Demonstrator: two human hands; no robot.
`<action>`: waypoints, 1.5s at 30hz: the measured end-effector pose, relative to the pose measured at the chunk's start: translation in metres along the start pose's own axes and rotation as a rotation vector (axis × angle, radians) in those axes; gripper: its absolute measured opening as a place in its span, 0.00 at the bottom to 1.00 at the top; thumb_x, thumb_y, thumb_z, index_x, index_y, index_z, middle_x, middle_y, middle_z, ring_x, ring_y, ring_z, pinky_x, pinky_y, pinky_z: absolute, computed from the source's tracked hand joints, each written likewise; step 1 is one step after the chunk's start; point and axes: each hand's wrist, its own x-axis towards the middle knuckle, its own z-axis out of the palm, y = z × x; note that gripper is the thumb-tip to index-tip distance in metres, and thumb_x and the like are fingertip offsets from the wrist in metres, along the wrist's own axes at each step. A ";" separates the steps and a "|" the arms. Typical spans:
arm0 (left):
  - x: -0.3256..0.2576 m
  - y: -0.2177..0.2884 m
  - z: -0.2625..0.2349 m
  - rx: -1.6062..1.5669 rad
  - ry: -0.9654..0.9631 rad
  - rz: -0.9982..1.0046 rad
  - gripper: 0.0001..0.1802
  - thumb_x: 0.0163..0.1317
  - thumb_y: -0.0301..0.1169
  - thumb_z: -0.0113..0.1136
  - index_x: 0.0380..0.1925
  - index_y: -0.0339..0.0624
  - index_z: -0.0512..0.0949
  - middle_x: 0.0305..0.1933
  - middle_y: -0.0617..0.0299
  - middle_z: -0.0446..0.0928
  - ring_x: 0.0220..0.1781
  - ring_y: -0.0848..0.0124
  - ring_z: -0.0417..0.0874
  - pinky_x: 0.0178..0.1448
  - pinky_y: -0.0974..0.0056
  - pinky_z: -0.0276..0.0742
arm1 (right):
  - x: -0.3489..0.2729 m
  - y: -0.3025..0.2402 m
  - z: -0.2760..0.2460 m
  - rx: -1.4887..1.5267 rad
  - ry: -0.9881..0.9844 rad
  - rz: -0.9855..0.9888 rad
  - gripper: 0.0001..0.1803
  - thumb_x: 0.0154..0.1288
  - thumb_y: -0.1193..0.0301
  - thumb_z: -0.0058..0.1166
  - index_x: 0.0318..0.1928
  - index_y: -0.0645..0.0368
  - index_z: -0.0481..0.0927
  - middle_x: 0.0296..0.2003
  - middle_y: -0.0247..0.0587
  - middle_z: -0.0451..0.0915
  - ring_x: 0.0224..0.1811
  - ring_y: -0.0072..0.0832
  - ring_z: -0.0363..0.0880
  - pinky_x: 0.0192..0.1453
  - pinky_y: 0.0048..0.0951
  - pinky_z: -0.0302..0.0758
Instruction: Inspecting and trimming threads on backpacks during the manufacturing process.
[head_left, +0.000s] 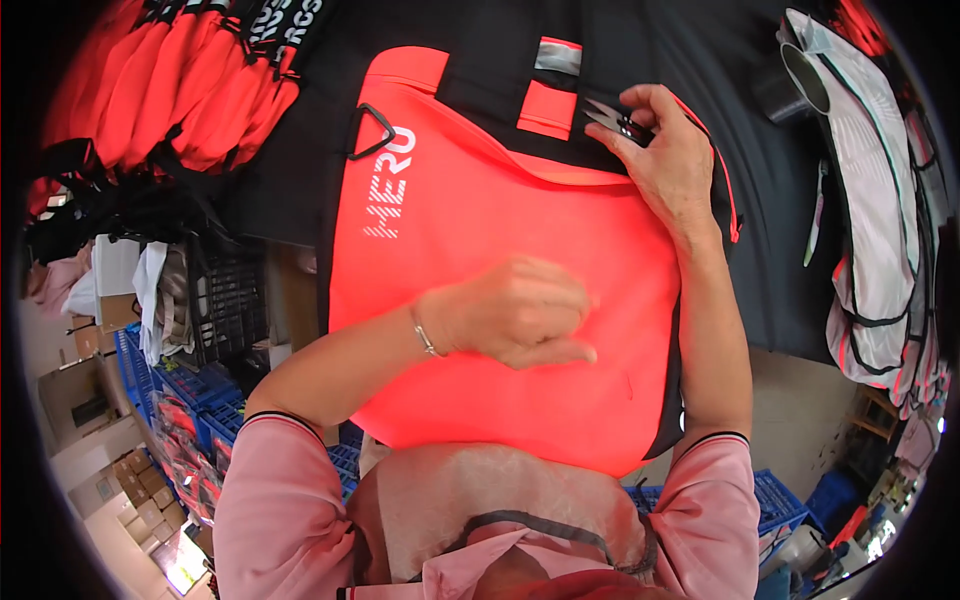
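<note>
A bright coral-red and black fabric bag lies in front of me, with white print and a black triangular ring on its left side. My right hand grips small dark-handled thread snips at the bag's upper right edge, blades pointing left. Over the middle of the bag is my left hand, slightly blurred. Its fingers are curled under and its thumb sticks out to the right; whatever is inside the fingers, if anything, is hidden. A dark thread-like mark shows on the red fabric at lower right.
The bag rests on a black-covered table. Several red and black bags are stacked at far left. Grey-white bags lie at right, beside a dark cylinder. Blue crates stand below on the left.
</note>
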 end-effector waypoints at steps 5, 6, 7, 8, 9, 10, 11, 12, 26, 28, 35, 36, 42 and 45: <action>-0.010 -0.034 -0.079 1.099 0.173 -0.217 0.10 0.57 0.34 0.66 0.31 0.39 0.79 0.39 0.57 0.81 0.45 0.60 0.81 0.57 0.56 0.78 | -0.010 0.002 0.002 0.078 -0.187 -0.036 0.15 0.51 0.75 0.66 0.41 0.55 0.82 0.32 0.37 0.84 0.34 0.32 0.84 0.39 0.30 0.78; -0.021 -0.034 -0.083 1.106 0.170 -0.222 0.10 0.57 0.34 0.66 0.31 0.39 0.79 0.39 0.57 0.81 0.45 0.60 0.81 0.57 0.56 0.78 | -0.012 0.002 0.002 0.066 -0.204 -0.059 0.13 0.52 0.75 0.65 0.40 0.55 0.83 0.32 0.37 0.85 0.34 0.32 0.85 0.39 0.30 0.78; -0.031 -0.035 -0.085 0.899 0.138 -0.246 0.07 0.59 0.32 0.64 0.33 0.40 0.81 0.39 0.58 0.81 0.44 0.60 0.81 0.57 0.55 0.77 | -0.013 0.001 0.002 0.032 -0.217 -0.044 0.12 0.52 0.75 0.65 0.40 0.54 0.83 0.32 0.37 0.85 0.34 0.32 0.85 0.39 0.29 0.78; -0.040 -0.039 -0.084 0.690 0.101 -0.268 0.06 0.61 0.29 0.62 0.36 0.40 0.82 0.39 0.59 0.81 0.44 0.60 0.82 0.58 0.54 0.77 | -0.015 -0.001 0.001 0.077 -0.213 -0.088 0.10 0.52 0.75 0.65 0.37 0.54 0.83 0.31 0.37 0.85 0.33 0.32 0.85 0.38 0.30 0.78; -0.049 -0.040 -0.080 0.692 0.091 -0.272 0.06 0.61 0.29 0.62 0.36 0.40 0.82 0.39 0.59 0.81 0.44 0.60 0.82 0.58 0.54 0.77 | -0.017 -0.003 0.001 0.097 -0.236 -0.095 0.10 0.52 0.75 0.65 0.37 0.54 0.83 0.31 0.37 0.85 0.33 0.32 0.85 0.38 0.30 0.78; -0.057 -0.043 -0.077 0.698 0.167 -0.265 0.05 0.58 0.29 0.65 0.30 0.40 0.81 0.34 0.60 0.80 0.39 0.61 0.82 0.55 0.55 0.79 | -0.018 -0.005 0.000 0.088 -0.264 -0.120 0.09 0.52 0.75 0.65 0.37 0.55 0.83 0.31 0.37 0.84 0.33 0.33 0.84 0.37 0.31 0.77; -0.063 -0.044 -0.073 0.713 0.214 -0.275 0.07 0.56 0.29 0.67 0.24 0.40 0.79 0.28 0.62 0.78 0.35 0.62 0.81 0.53 0.56 0.81 | -0.020 -0.009 0.001 0.078 -0.291 -0.152 0.09 0.51 0.75 0.65 0.36 0.55 0.83 0.30 0.36 0.84 0.32 0.34 0.84 0.36 0.33 0.77; -0.066 -0.047 -0.070 0.761 0.240 -0.247 0.10 0.56 0.30 0.68 0.20 0.41 0.78 0.21 0.63 0.75 0.27 0.64 0.79 0.47 0.58 0.83 | -0.021 -0.011 0.000 0.017 -0.337 -0.177 0.09 0.50 0.75 0.65 0.35 0.56 0.82 0.29 0.36 0.83 0.30 0.36 0.82 0.34 0.35 0.76; -0.036 -0.035 -0.097 1.044 0.312 -0.845 0.41 0.41 0.42 0.80 0.56 0.47 0.71 0.61 0.57 0.68 0.65 0.55 0.67 0.58 0.49 0.69 | -0.029 -0.019 0.002 0.026 -0.383 -0.232 0.07 0.51 0.77 0.63 0.33 0.56 0.82 0.28 0.36 0.82 0.29 0.38 0.81 0.31 0.36 0.74; -0.035 -0.044 -0.104 0.790 0.343 -1.062 0.52 0.38 0.43 0.81 0.61 0.37 0.62 0.60 0.51 0.72 0.63 0.51 0.73 0.62 0.49 0.72 | -0.029 -0.020 0.002 -0.025 -0.366 -0.217 0.07 0.51 0.76 0.63 0.33 0.56 0.82 0.29 0.36 0.83 0.29 0.38 0.81 0.31 0.36 0.74; -0.021 -0.052 -0.146 0.404 0.119 -1.347 0.40 0.40 0.35 0.80 0.52 0.31 0.70 0.41 0.51 0.82 0.42 0.61 0.86 0.48 0.60 0.83 | -0.028 -0.024 0.000 -0.021 -0.341 -0.209 0.06 0.53 0.77 0.62 0.34 0.57 0.82 0.31 0.38 0.83 0.31 0.39 0.82 0.34 0.36 0.75; -0.022 -0.049 -0.150 0.169 0.145 -1.383 0.36 0.41 0.32 0.79 0.51 0.31 0.72 0.42 0.53 0.82 0.42 0.65 0.86 0.46 0.63 0.83 | -0.027 -0.026 -0.001 0.057 -0.341 -0.173 0.07 0.53 0.77 0.62 0.34 0.57 0.82 0.31 0.39 0.83 0.31 0.39 0.82 0.34 0.36 0.75; -0.036 -0.019 -0.149 -0.527 0.391 -1.143 0.22 0.46 0.21 0.72 0.42 0.35 0.74 0.35 0.61 0.81 0.33 0.72 0.85 0.41 0.66 0.84 | -0.014 -0.064 0.000 0.257 -0.328 -0.196 0.08 0.55 0.77 0.61 0.38 0.58 0.83 0.32 0.44 0.84 0.35 0.41 0.84 0.39 0.37 0.78; -0.046 -0.004 -0.142 -0.919 0.397 -1.148 0.18 0.50 0.21 0.68 0.41 0.37 0.73 0.34 0.63 0.80 0.33 0.74 0.84 0.41 0.68 0.84 | -0.015 -0.088 0.015 0.273 -0.401 -0.203 0.08 0.58 0.73 0.60 0.40 0.60 0.83 0.34 0.47 0.85 0.39 0.45 0.84 0.42 0.40 0.80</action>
